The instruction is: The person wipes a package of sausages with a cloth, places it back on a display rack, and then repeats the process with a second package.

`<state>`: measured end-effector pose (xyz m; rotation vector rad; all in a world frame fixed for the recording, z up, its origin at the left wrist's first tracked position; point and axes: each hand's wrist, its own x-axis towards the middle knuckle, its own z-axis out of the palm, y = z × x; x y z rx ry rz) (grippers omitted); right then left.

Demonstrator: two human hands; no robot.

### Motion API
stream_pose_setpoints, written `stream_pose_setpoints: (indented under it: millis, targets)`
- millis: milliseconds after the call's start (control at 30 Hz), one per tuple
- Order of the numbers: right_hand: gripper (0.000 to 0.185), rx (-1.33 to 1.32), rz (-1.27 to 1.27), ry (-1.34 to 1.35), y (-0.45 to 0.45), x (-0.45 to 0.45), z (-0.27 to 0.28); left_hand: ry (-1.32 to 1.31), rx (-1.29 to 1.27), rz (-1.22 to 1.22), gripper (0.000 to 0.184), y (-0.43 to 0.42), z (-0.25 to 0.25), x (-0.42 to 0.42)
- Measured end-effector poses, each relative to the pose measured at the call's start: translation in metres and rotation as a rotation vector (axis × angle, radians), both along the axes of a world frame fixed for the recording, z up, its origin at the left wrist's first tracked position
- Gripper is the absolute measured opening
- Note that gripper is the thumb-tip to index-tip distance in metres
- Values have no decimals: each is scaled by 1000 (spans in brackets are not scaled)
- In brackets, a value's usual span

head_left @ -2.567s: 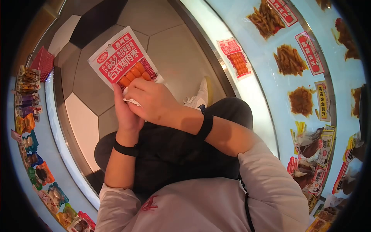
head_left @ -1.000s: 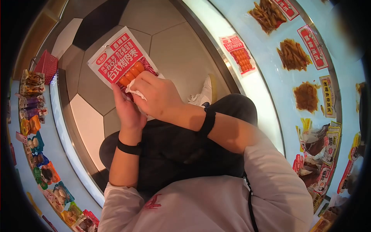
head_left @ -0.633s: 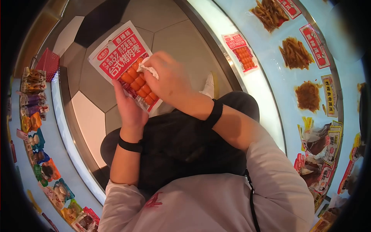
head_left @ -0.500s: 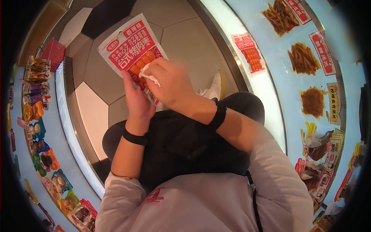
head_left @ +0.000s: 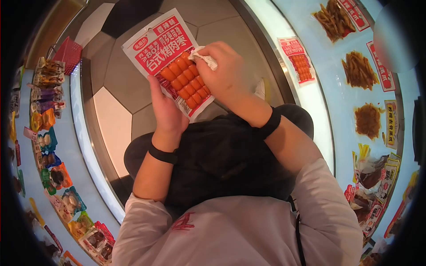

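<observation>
A red and white snack package (head_left: 177,66) with rows of small orange-brown sausages showing on its front is held up over my lap. My left hand (head_left: 167,108) grips its lower left side, thumb on the front and the other fingers hidden behind it. In the fingers of my right hand (head_left: 224,71) is a crumpled white tissue (head_left: 205,59), at the package's right edge near the top of the sausage rows. Both wrists wear black bands.
On the lit right ledge lies a similar sausage package (head_left: 297,61). Beyond it, a pale blue display carries brown snacks (head_left: 360,70) and packets (head_left: 377,186). Packaged snacks (head_left: 57,177) line the left display, with a red basket (head_left: 69,55) behind. Grey floor tiles (head_left: 120,80) lie below.
My right hand has moved the tissue up and right across the package, uncovering more of the sausages. The whole view has shifted slightly, and the package sits a little further right.
</observation>
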<state>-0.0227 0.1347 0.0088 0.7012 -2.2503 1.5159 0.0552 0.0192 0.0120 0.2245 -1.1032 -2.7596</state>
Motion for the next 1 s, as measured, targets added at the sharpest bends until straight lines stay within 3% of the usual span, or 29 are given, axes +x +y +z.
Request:
stream_pose_setpoints:
  millis: [133, 300, 367, 433, 633, 767, 867, 1000]
  targets:
    - [13, -72, -19, 19, 2, -1, 1, -108, -124, -36, 70, 6, 0, 0]
    - [13, -35, 198, 45, -2, 16, 6, -246, -326, -32, 70, 11, -9, 5]
    - [13, -7, 198, -21, 3, 6, 7, -283, -203, -170, 69, 5, -4, 9]
    - [14, -15, 112, -69, 6, -2, 3, -269, -253, -114, 70, 9, -6, 6]
    - [15, 45, 270, -109, 2, 17, 10, -265, -288, -19, 70, 17, -3, 4]
    - [15, 9, 67, -87, 5, -3, -5, -231, -360, 2, 67, 11, -11, 2]
    - [16, 83, 298, -45, -3, 29, 6, -217, -382, 62, 66, 12, -15, 1]
    - [15, 62, 106, -127, 8, 3, 3, -232, -386, 109, 67, 11, -6, 0]
